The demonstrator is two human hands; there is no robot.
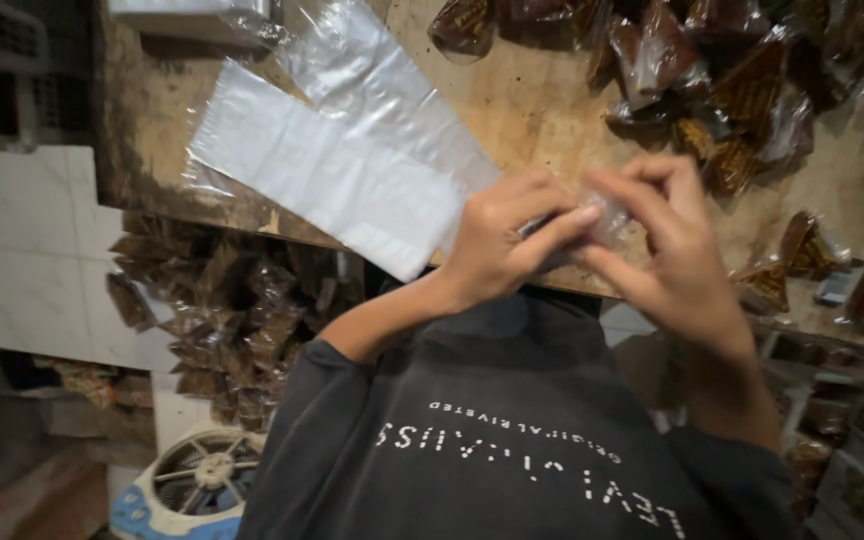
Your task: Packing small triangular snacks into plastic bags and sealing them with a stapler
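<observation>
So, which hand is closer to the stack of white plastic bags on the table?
Left. The left hand almost touches the white plastic bags at their right end; the right hand is farther right, beyond it.

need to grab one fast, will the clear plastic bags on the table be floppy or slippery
Probably floppy: the clear plastic bags lie flat and thin on the wooden table. Likely very light, so a push may slide them. The glossy film looks slippery.

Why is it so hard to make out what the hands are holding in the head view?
Head view: both hands, left hand and right hand, are motion-blurred; the small clear plastic bag between them shows only as pale glare; the light is dim and warm, and the frame corners fall into shadow.
</observation>
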